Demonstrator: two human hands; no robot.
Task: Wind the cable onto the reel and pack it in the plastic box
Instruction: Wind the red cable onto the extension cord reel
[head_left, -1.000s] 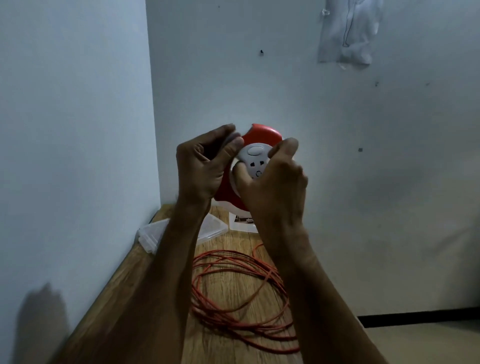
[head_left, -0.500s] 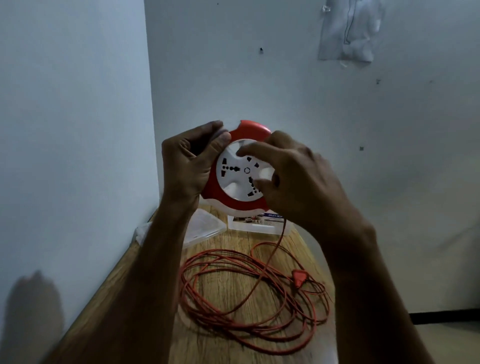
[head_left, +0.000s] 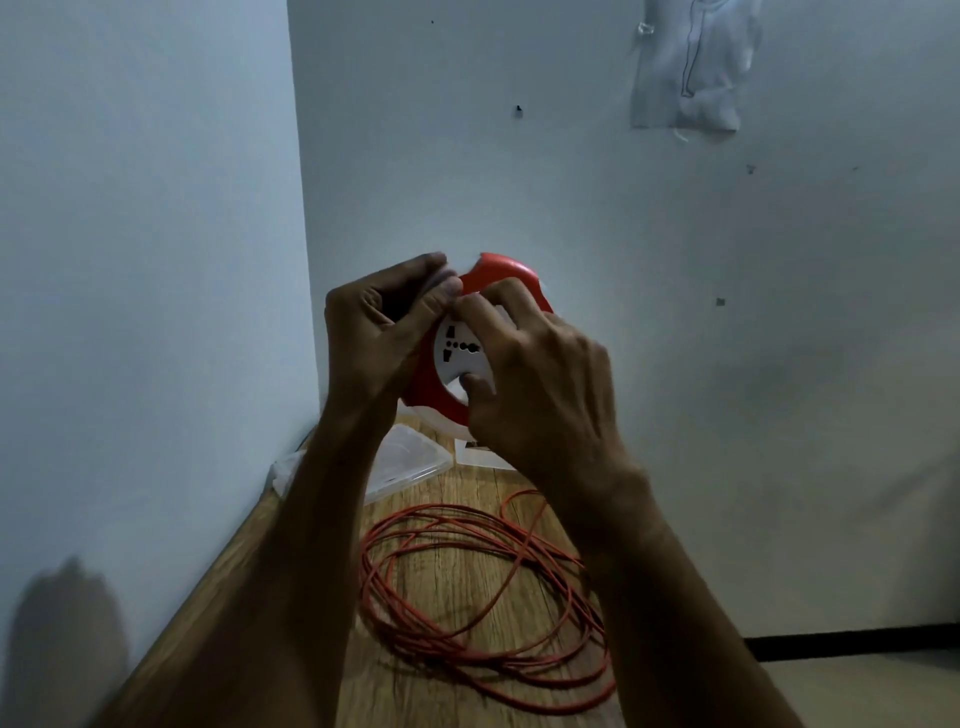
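Observation:
I hold a round red cable reel (head_left: 501, 273) with a white socket face (head_left: 454, 348) up in front of the wall corner. My left hand (head_left: 379, 332) grips its left rim, fingers curled round the edge. My right hand (head_left: 535, 384) grips the white centre disc, fingers on top and thumb pressed into a recess below. The loose red cable (head_left: 467, 587) lies in a heap of loops on the wooden table below. A clear plastic box (head_left: 415, 457) sits at the table's far end, partly hidden by my left forearm.
The narrow wooden table (head_left: 249, 571) runs into a corner between two pale walls. A white card or leaflet (head_left: 478, 457) lies beside the box. To the right the table drops off to a floor with a dark skirting strip (head_left: 852, 644).
My right hand has turned on the white disc, its fingers now over the top; the socket face has rotated. The cable's plug, seen half a second ago, is now hidden behind my right forearm.

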